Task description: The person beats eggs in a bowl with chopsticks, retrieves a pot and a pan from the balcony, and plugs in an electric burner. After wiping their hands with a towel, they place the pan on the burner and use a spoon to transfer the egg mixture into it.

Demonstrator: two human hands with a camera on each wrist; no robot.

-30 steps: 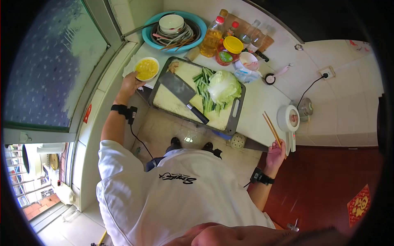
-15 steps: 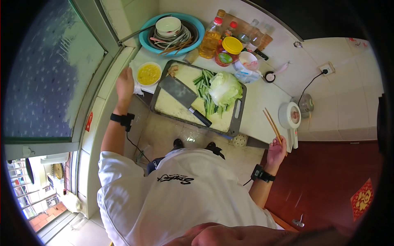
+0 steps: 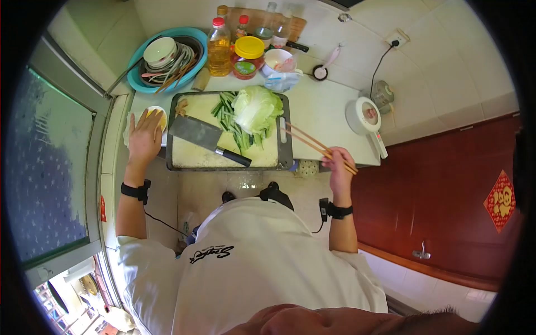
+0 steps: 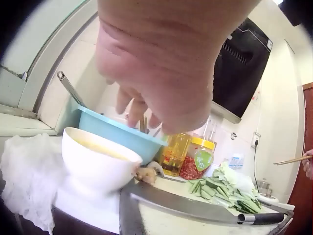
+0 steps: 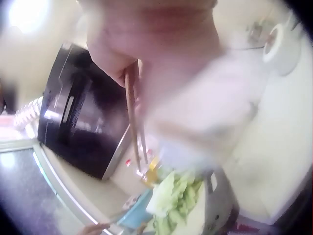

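A small white bowl of yellow beaten egg [image 3: 159, 114] stands on a white cloth left of the cutting board [image 3: 190, 153]. My left hand [image 3: 146, 128] hovers over the bowl with fingers spread. In the left wrist view the fingers [image 4: 139, 110] hang just above the bowl [image 4: 98, 156] without gripping it. My right hand [image 3: 336, 167] grips a pair of wooden chopsticks [image 3: 310, 142], whose tips reach over the board's right edge. The right wrist view is blurred but shows the chopsticks [image 5: 134, 122] held in the fingers.
On the board lie a cleaver [image 3: 201, 135], green vegetable strips [image 3: 230, 120] and a cabbage [image 3: 255, 107]. Behind it stand a teal basin of dishes [image 3: 167, 56], an oil bottle [image 3: 219, 42], a yellow-lidded jar [image 3: 248, 53] and a white bowl [image 3: 277, 58]. A small white appliance [image 3: 364, 116] sits at the right.
My left hand let go of the egg bowl and now hovers over it. My right hand carried the chopsticks left, from beside the counter to the board's right edge.
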